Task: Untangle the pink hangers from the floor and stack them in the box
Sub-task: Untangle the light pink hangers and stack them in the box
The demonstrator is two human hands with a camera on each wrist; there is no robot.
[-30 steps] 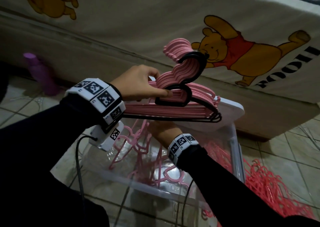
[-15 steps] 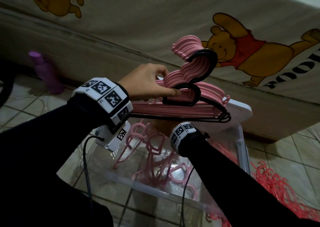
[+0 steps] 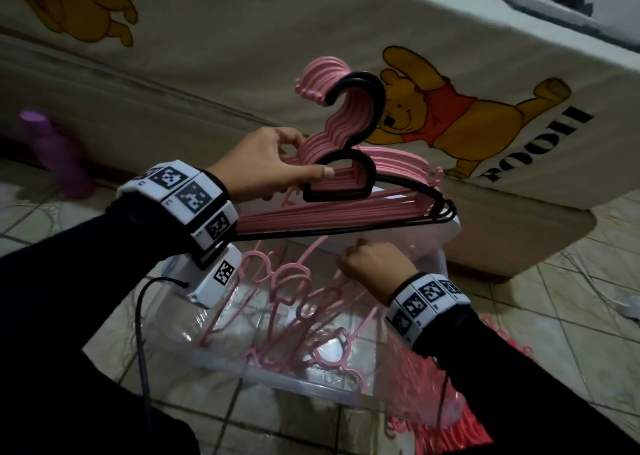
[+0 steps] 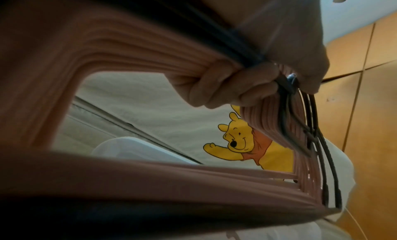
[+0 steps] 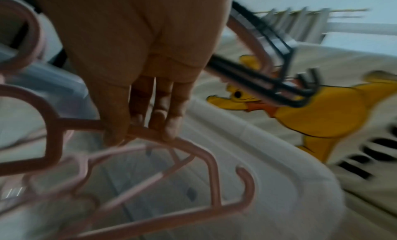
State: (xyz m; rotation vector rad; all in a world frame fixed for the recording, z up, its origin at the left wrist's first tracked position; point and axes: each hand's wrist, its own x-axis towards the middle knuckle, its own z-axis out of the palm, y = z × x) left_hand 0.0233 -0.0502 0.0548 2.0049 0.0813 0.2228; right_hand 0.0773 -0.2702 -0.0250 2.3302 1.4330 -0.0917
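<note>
My left hand (image 3: 277,167) grips a thick stack of pink hangers (image 3: 332,212), with a couple of black ones on the near face, held above the clear plastic box (image 3: 277,382). In the left wrist view my fingers (image 4: 225,89) curl round the stack's (image 4: 139,53) upper bars. Below it, my right hand (image 3: 375,269) reaches into the box and pinches a loose pink hanger (image 5: 182,150) from the tangled pink hangers (image 3: 294,316) inside. The right wrist view is blurred, with fingertips (image 5: 169,126) on that hanger's bar.
A bed with a cartoon-bear sheet (image 3: 450,125) rises close behind the box. A white lid (image 3: 408,232) leans at the box's far edge. More red-pink hangers (image 3: 460,430) lie on the tiled floor at right. A purple bottle (image 3: 59,153) stands at left.
My right hand has come down and right from under the stack, onto a loose hanger in the box. The left hand keeps the stack raised, roughly in place.
</note>
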